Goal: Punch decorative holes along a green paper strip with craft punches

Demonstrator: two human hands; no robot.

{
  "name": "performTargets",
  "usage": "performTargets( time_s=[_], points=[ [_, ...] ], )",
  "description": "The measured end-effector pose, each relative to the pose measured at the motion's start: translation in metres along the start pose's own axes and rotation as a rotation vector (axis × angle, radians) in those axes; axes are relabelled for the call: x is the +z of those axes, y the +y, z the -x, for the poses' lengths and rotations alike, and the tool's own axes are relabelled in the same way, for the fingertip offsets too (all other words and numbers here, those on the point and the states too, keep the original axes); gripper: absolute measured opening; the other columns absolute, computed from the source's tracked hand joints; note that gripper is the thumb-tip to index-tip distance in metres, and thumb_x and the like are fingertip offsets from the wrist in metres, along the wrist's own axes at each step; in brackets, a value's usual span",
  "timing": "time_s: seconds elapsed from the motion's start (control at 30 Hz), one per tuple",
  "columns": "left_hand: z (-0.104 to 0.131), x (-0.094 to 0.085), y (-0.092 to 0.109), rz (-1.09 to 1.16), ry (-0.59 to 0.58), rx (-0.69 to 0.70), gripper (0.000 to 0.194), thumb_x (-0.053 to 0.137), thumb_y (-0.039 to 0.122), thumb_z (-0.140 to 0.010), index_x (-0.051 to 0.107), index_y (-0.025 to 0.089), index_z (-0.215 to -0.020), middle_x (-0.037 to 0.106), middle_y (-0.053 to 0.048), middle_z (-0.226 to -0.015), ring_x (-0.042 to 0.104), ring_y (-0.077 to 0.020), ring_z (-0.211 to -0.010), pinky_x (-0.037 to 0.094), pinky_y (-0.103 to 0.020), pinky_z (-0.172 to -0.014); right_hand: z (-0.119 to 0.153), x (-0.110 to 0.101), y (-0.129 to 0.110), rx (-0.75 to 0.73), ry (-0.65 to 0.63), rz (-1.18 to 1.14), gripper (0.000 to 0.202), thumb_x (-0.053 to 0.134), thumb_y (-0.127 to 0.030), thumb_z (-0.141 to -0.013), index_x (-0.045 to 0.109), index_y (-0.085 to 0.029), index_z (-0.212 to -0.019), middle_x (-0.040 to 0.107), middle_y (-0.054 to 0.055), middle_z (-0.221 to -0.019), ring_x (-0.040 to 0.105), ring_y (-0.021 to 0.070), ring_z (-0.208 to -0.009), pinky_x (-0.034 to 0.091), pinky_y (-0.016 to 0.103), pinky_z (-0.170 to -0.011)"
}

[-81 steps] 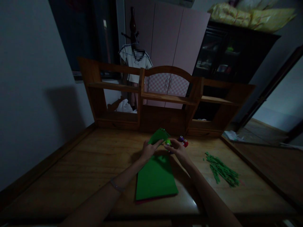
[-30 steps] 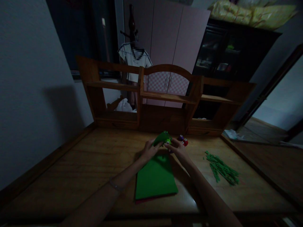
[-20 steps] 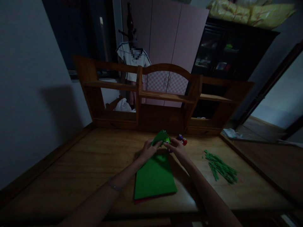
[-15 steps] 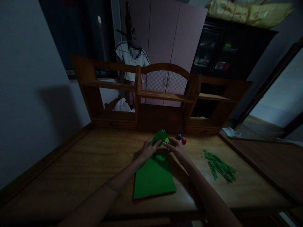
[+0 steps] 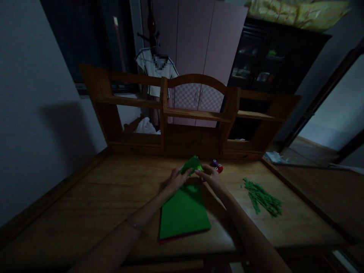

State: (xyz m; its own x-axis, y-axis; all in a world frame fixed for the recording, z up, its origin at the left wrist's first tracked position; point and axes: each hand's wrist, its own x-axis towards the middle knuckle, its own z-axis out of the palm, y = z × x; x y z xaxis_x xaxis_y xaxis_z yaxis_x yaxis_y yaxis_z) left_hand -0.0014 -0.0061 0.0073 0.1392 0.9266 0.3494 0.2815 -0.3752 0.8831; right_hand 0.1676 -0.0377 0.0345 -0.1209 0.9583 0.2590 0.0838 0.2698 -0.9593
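My left hand (image 5: 176, 179) grips a green sheet (image 5: 190, 164), paper or thin foam, raised and tilted above the desk. At its right edge is a small bright-green object (image 5: 200, 167), on which white eye-like spots showed a moment ago; its exact kind is too dark to make out. My right hand (image 5: 209, 175) has its fingers closed around that object, close to my left fingertips. Below my hands lies a stack of green sheets (image 5: 184, 214) with a red one showing at the bottom edge.
Just beyond my right hand sit small red (image 5: 219, 168) and purple (image 5: 214, 163) objects with eye-like spots. A pile of thin green strips (image 5: 264, 198) lies to the right on the wooden desk (image 5: 113, 197). A wooden shelf unit (image 5: 196, 113) stands along the back edge.
The whole view has shifted slightly to the left. Both hands keep nearly the same pose, with the sheet and green object still between them.
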Motion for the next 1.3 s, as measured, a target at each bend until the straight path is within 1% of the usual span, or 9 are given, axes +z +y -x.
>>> performTargets(
  time_s=[0.2, 0.4, 0.53, 0.67, 0.87, 0.93, 1.03, 1.13, 1.3],
  points=[
    [-0.001, -0.001, 0.001, 0.001, -0.052, 0.059, 0.034, 0.053, 0.046, -0.081, 0.066, 0.015, -0.079, 0.059, -0.001, -0.059, 0.055, -0.0149, -0.063, 0.038, -0.022, -0.055, 0.001, 0.001, -0.004, 0.016, 0.014, 0.039, 0.034, 0.065, -0.048, -0.071, 0.065, -0.019, -0.089, 0.059, 0.002, -0.078, 0.05, 0.0131, -0.062, 0.037, 0.025, -0.054],
    [-0.001, -0.002, 0.0, 0.001, -0.082, 0.087, 0.035, 0.051, 0.047, -0.082, 0.064, 0.014, -0.081, 0.061, -0.002, -0.065, 0.054, -0.0142, -0.065, 0.039, -0.021, -0.056, 0.001, 0.002, -0.004, 0.033, 0.035, 0.069, 0.038, 0.065, -0.053, -0.068, 0.065, -0.019, -0.084, 0.059, 0.001, -0.073, 0.047, 0.0122, -0.058, 0.035, 0.025, -0.053],
    [-0.001, -0.002, 0.0, 0.011, -0.092, 0.135, 0.035, 0.05, 0.045, -0.083, 0.065, 0.014, -0.086, 0.064, -0.003, -0.076, 0.056, -0.0151, -0.071, 0.041, -0.021, -0.062, 0.001, 0.001, -0.004, 0.033, 0.044, 0.087, 0.037, 0.064, -0.054, -0.07, 0.063, -0.019, -0.081, 0.054, -0.001, -0.064, 0.045, 0.0116, -0.054, 0.034, 0.025, -0.051],
    [-0.003, -0.003, 0.001, 0.019, -0.126, 0.187, 0.037, 0.049, 0.045, -0.084, 0.066, 0.014, -0.095, 0.066, -0.004, -0.083, 0.057, -0.0167, -0.076, 0.043, -0.023, -0.067, 0.001, 0.001, -0.006, 0.02, 0.041, 0.074, 0.035, 0.064, -0.052, -0.071, 0.062, -0.018, -0.079, 0.051, -0.002, -0.063, 0.044, 0.0112, -0.054, 0.033, 0.025, -0.05],
    [0.001, -0.001, 0.006, 0.019, -0.097, 0.125, 0.036, 0.052, 0.044, -0.082, 0.067, 0.015, -0.096, 0.068, -0.004, -0.085, 0.06, -0.0179, -0.077, 0.045, -0.024, -0.069, 0.002, 0.002, -0.003, 0.046, 0.094, 0.029, 0.037, 0.067, -0.054, -0.067, 0.06, -0.018, -0.076, 0.053, -0.001, -0.066, 0.047, 0.0121, -0.058, 0.037, 0.024, -0.052],
    [0.004, 0.0, 0.009, 0.018, -0.108, 0.079, 0.035, 0.053, 0.045, -0.081, 0.068, 0.017, -0.097, 0.069, -0.003, -0.086, 0.06, -0.018, -0.078, 0.045, -0.024, -0.069, 0.003, 0.001, -0.001, 0.058, 0.118, -0.008, 0.039, 0.068, -0.055, -0.064, 0.058, -0.019, -0.074, 0.054, -0.001, -0.068, 0.049, 0.0131, -0.06, 0.04, 0.025, -0.053],
    [0.009, 0.001, 0.013, -0.009, -0.152, 0.008, 0.037, 0.053, 0.047, -0.081, 0.069, 0.018, -0.095, 0.069, -0.003, -0.078, 0.061, -0.0172, -0.07, 0.045, -0.024, -0.062, 0.003, -0.001, 0.002, 0.079, 0.107, -0.034, 0.038, 0.069, -0.055, -0.062, 0.058, -0.019, -0.072, 0.055, -0.001, -0.069, 0.051, 0.0144, -0.062, 0.043, 0.026, -0.055],
    [0.01, 0.001, 0.015, 0.0, -0.132, 0.009, 0.039, 0.051, 0.048, -0.082, 0.069, 0.016, -0.095, 0.07, -0.005, -0.082, 0.062, -0.0171, -0.069, 0.045, -0.023, -0.059, 0.001, -0.002, 0.002, 0.089, 0.101, -0.038, 0.037, 0.07, -0.054, -0.063, 0.059, -0.019, -0.072, 0.056, 0.0, -0.07, 0.052, 0.0144, -0.062, 0.043, 0.027, -0.056],
    [0.007, 0.001, 0.013, 0.025, -0.101, 0.045, 0.04, 0.05, 0.048, -0.082, 0.068, 0.015, -0.094, 0.07, -0.006, -0.088, 0.063, -0.0185, -0.075, 0.045, -0.023, -0.06, 0.001, -0.002, 0.001, 0.108, 0.055, 0.014, 0.04, 0.068, -0.056, -0.064, 0.062, -0.019, -0.077, 0.056, -0.001, -0.065, 0.049, 0.0121, -0.055, 0.036, 0.024, -0.051]
  ],
)
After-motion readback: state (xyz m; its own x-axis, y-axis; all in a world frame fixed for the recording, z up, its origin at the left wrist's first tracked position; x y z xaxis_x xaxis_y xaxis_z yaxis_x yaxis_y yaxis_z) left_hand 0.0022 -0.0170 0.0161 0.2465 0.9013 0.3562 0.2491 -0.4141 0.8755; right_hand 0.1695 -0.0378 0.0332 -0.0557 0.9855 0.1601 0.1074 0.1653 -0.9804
